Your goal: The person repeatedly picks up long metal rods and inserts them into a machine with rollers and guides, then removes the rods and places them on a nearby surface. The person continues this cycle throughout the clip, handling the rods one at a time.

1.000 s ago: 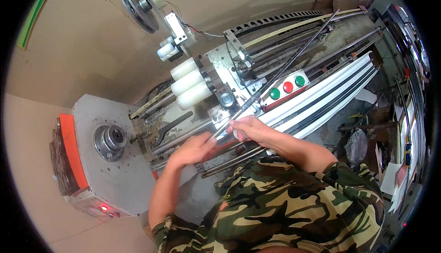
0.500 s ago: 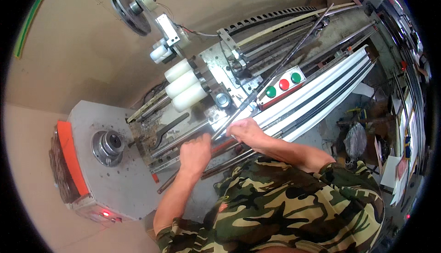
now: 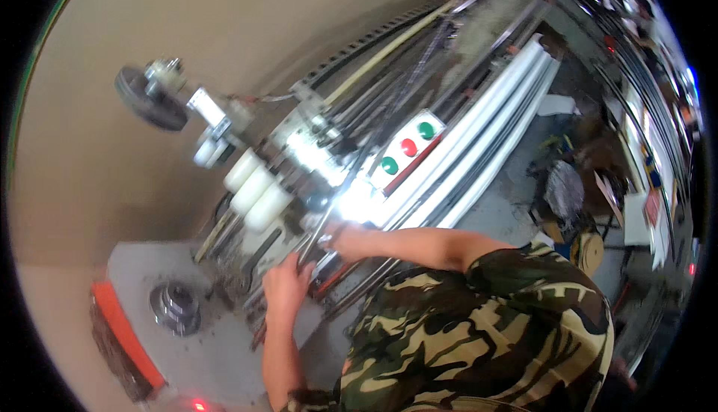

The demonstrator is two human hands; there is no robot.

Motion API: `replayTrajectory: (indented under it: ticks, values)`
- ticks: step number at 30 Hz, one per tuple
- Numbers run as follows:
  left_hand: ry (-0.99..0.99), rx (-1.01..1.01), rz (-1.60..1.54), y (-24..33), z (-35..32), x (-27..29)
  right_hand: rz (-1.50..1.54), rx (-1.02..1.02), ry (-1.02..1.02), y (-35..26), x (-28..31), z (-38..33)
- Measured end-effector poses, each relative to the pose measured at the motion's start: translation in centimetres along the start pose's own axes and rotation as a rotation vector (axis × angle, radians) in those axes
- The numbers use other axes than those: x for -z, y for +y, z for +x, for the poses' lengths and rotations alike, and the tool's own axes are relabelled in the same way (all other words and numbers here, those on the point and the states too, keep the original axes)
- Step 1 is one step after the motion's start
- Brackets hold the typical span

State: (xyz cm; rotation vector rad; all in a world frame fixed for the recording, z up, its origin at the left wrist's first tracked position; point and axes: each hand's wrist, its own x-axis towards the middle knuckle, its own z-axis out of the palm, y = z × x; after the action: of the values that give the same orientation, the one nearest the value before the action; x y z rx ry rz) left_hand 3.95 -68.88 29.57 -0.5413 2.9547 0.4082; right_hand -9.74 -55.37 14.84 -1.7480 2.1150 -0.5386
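The picture is motion-blurred. A long thin metal rod (image 3: 374, 150) runs from the machine's near end up toward the far right. My left hand (image 3: 286, 285) curls around its near end, close to the grey machine bed. My right hand (image 3: 338, 237) grips the same rod a little further up, just below a bright glare on the metal. Three white rollers (image 3: 254, 187) sit on the machine just left of my hands. My camouflage sleeve fills the lower right.
A white panel with two green buttons and a red one (image 3: 407, 146) lies right of the rod. A grey block with a round chuck (image 3: 176, 307) and an orange side (image 3: 123, 337) stands at lower left. A dark pulley wheel (image 3: 146, 98) juts out upper left. Clutter covers the floor at right.
The view has swung and blurred. Both hands stay on the rod; my left hand has closed around its near end, nearer the machine.
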Motion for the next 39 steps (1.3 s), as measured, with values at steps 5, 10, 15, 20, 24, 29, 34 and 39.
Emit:
replayTrajectory:
  ticks: [5, 10, 15, 20, 24, 29, 34, 39]
  values:
    - [0.012, -0.049, -0.010, 2.1, -2.4, 0.4, 1.316, -0.228, 0.054, 2.2, 4.6, -4.9]
    - [0.197, -0.177, 0.013, 3.3, -5.2, -5.2, 2.321, -0.554, 0.980, 5.5, 10.7, -6.4]
    - [0.176, -0.197, -0.090, -0.3, -8.1, -9.6, 2.130, -0.591, 1.202, 3.2, 7.9, -6.9]
    - [-0.109, 0.004, -0.169, -7.6, -12.9, -8.5, 2.071, -0.763, 1.372, 1.1, 7.0, -11.4]
    - [-0.074, -0.049, -0.104, -5.8, -12.8, -7.8, 1.949, -0.836, 1.505, 4.9, 6.2, -14.2]
    - [-0.149, -0.108, -0.127, -3.2, -10.5, -7.4, 1.886, -0.908, 1.563, 8.7, 5.6, -16.5]
    - [-0.195, -0.039, -0.046, -1.9, -9.4, -7.8, 1.834, -0.940, 1.553, 11.4, 5.0, -16.4]
    - [-0.050, -0.179, -0.095, 0.1, -7.8, -7.4, 1.787, -1.078, 1.463, 12.0, 7.4, -16.1]
